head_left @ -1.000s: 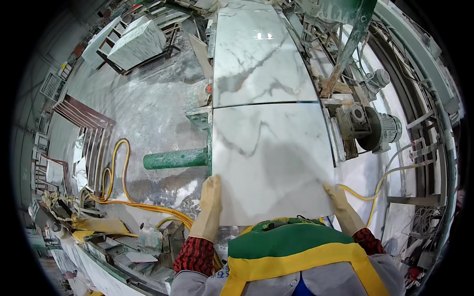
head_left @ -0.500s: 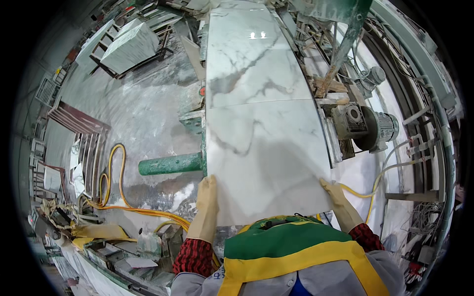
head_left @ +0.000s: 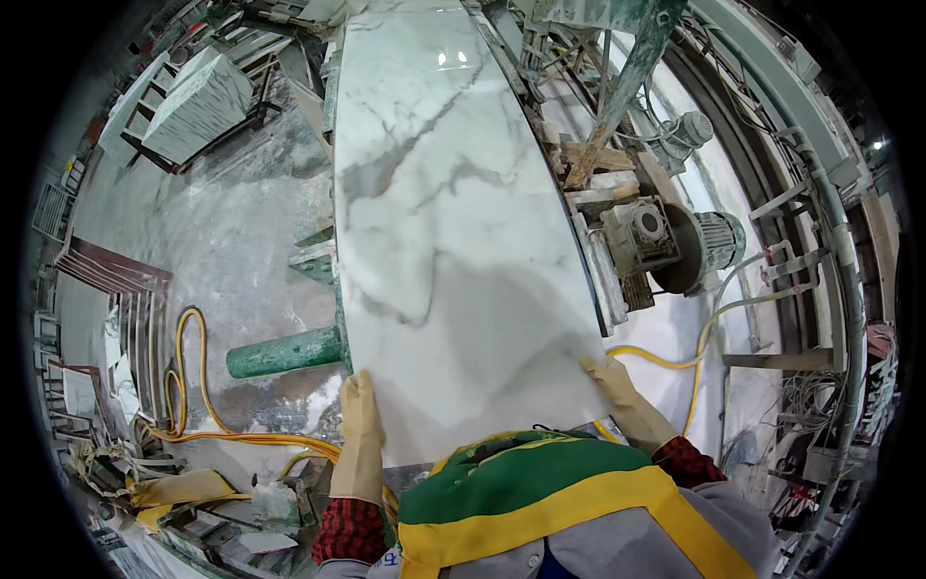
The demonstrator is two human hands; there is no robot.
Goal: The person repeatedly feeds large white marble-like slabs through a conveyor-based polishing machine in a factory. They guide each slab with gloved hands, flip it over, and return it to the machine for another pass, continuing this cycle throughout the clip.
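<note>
A long white marble-look slab (head_left: 463, 328) with grey veins runs away from me over a machine bed, its near end close to my waist. My left hand (head_left: 360, 410), in a cream glove, grips its left edge near the near corner. On the opposite edge, my right hand (head_left: 617, 388), gloved alike, holds the slab near the other corner. The fingers of both hands are partly hidden at the slab's edges. A green and yellow apron (head_left: 526, 487) on my front comes up against the slab's near end.
Left of the slab, a green cylinder (head_left: 283, 353) sticks out over the floor. Yellow hoses (head_left: 231, 436) run along both sides. A motor (head_left: 719, 241) with a gearbox stands to the right. Stacked slabs (head_left: 201, 106) rest on a rack at the far left, and offcuts (head_left: 265, 542) lie near left.
The view has shifted, so the slab and both hands now appear farther left and slightly lower. The crosswise seam in the marble surface no longer shows. Both hands keep their hold.
</note>
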